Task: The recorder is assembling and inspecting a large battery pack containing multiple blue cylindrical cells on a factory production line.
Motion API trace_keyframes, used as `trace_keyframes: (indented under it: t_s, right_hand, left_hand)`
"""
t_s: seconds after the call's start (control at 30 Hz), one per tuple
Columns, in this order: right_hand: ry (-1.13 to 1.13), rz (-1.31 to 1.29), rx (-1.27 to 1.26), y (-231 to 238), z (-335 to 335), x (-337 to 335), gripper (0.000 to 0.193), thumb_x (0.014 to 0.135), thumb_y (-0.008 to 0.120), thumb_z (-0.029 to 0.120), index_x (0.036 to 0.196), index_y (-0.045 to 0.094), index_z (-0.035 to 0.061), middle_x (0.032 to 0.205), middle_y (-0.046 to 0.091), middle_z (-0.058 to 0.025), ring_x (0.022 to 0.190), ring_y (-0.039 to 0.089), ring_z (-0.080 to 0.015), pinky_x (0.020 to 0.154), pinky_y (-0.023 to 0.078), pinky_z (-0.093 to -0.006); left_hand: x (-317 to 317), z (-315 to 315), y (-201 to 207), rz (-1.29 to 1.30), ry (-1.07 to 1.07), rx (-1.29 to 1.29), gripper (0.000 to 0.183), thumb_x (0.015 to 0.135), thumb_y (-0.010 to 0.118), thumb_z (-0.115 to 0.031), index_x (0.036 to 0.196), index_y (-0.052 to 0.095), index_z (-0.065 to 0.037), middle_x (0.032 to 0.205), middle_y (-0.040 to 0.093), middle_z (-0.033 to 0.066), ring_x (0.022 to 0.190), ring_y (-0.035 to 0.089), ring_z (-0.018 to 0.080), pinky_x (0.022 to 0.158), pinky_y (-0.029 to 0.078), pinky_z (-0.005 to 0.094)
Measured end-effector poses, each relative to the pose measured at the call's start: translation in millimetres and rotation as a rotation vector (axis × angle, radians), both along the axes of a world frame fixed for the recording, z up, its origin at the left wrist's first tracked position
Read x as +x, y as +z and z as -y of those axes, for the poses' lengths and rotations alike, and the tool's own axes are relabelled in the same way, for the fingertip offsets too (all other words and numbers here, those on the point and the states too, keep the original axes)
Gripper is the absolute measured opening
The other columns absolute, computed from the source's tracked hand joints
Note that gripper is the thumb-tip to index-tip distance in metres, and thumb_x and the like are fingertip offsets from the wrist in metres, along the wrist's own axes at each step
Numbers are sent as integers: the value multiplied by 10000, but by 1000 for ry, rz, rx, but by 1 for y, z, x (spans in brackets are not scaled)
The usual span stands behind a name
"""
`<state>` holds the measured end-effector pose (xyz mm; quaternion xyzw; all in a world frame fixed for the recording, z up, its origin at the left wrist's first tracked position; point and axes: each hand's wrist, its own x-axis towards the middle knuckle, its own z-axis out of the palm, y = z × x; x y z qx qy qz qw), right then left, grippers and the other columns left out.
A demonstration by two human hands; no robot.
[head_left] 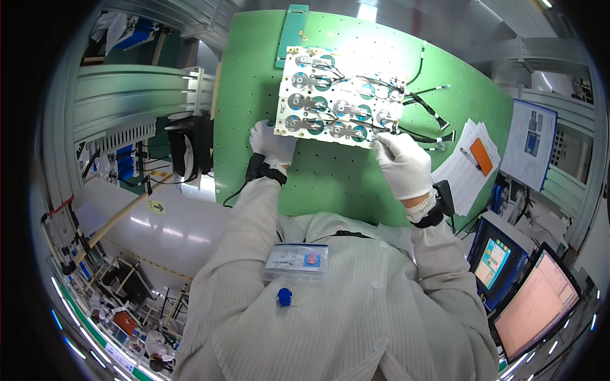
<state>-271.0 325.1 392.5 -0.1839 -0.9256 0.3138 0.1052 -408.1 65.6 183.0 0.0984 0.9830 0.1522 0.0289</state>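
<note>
A pale rectangular plate (307, 89) carries rows of round metal parts with levers and thin black wires. It lies over the green perforated board (248, 63), and a shadow falls below its near edge. My left hand (274, 143), in a white glove, is closed at the plate's near left corner, with some fingertips hidden by it. At the near right corner is my right hand (403, 166), also gloved. Its thumb and fingers are pinched together against the plate's edge; whatever is between them is hidden. Black cables with connectors (438, 119) run off the plate's right side.
A green strip (292, 35) lies at the board's far left. To the right are paper sheets (452, 171), an orange card (481, 157), a pen and a document holder (529, 143). Two screens (540, 305) stand at the lower right. A black container (190, 149) is at the left.
</note>
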Motion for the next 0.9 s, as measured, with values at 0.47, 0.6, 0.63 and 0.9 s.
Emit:
trace_keyframes:
  t_s: [0.47, 0.6, 0.63, 0.9]
  right_hand:
    - [127, -21, 157, -6, 19, -24, 23, 834, 703, 182, 826, 690, 165, 731, 621, -69, 649, 643, -263, 573, 515, -366]
    - [91, 87, 112, -17, 11, -24, 63, 815, 678, 165, 754, 666, 157, 733, 635, -73, 684, 653, -277, 603, 523, -387]
    - [85, 89, 59, -17, 11, -25, 66, 808, 675, 161, 743, 666, 155, 738, 642, -75, 700, 657, -282, 618, 528, -393]
    - [47, 290, -99, 1, 6, -43, 59, 847, 691, 195, 837, 737, 160, 827, 696, -90, 775, 681, -300, 706, 549, -406]
  left_hand:
    - [-1, 24, -35, -372, -101, -29, 396, 740, 791, -435, 914, 680, -98, 864, 661, 115, 770, 655, 347, 601, 496, 456]
    - [-5, -2, 0, 210, 78, 86, 679, 686, 823, -479, 1129, 621, -6, 1050, 663, 191, 1046, 623, 387, 893, 505, 486]
    - [-3, -6, 5, 146, 74, 71, 675, 683, 827, -474, 1119, 620, -2, 1045, 663, 195, 1037, 624, 392, 885, 506, 488]
    - [2, 12, -16, -43, -11, 65, 647, 691, 826, -442, 1106, 611, 5, 1049, 662, 203, 1035, 620, 400, 868, 506, 486]
